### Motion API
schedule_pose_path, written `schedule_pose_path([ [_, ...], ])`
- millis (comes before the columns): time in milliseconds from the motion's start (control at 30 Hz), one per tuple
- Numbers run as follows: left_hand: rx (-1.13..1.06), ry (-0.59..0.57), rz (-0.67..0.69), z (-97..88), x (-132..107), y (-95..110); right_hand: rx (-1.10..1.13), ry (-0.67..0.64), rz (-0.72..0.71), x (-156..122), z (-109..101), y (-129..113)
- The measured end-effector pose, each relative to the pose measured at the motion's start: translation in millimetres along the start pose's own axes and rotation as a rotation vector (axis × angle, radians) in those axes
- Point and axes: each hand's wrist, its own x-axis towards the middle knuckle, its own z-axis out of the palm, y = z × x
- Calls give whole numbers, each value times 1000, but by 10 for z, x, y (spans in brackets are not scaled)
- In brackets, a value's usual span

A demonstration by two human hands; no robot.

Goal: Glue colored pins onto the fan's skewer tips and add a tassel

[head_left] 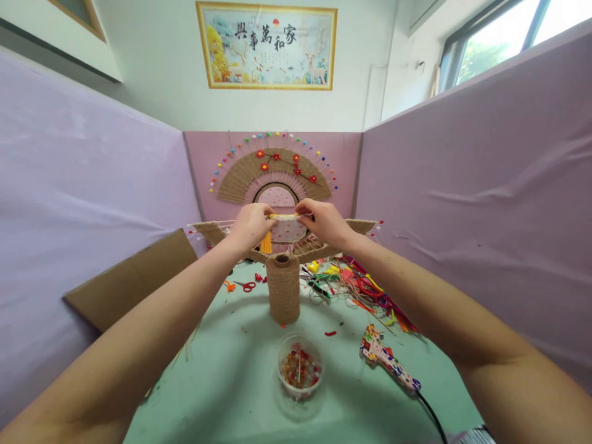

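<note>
Both my arms reach forward over a pale green table (222, 376). My left hand (252, 223) and my right hand (324, 222) pinch the two ends of a short pale stick wound with yellow thread (283, 217). They hold it level in front of a jute fan craft (272, 176) that leans on the pink back wall. A yellow tassel (266, 243) hangs below my left hand. A tall spool of jute twine (283, 287) stands upright just under my hands.
A clear cup of coloured beads (300, 370) sits nearest me. A patterned glue gun (386, 359) with a black cord lies at the right. Coloured strips and cords (365, 290) are piled right of the spool, red scissors (246, 285) left. Cardboard (134, 277) leans at left.
</note>
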Motion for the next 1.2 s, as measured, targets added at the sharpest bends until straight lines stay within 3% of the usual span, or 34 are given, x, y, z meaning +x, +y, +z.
schedule_pose_path([
  [367,68,-87,-69,-84,-24,145,-83,-14,-51,-34,-72,-3],
  [500,70,-81,-67,-107,-48,178,-78,117,-140,-274,-233,-153],
  [567,58,-84,-60,-107,-56,180,-62,105,-120,-496,-308,-220],
  [633,31,-108,-67,-106,-59,185,-46,-22,-57,-763,-345,-210],
  [700,8,-130,-85,-108,-57,197,-51,-256,40,-1042,-333,-85],
  [833,3,-125,-87,-119,-51,225,-336,-688,381,-1519,-211,408],
  [1000,10,-135,-83,-102,-53,221,-496,-842,532,-1895,-45,884],
  [1200,47,-113,-76,-90,-43,214,-603,-995,617,-2085,20,1039],
])
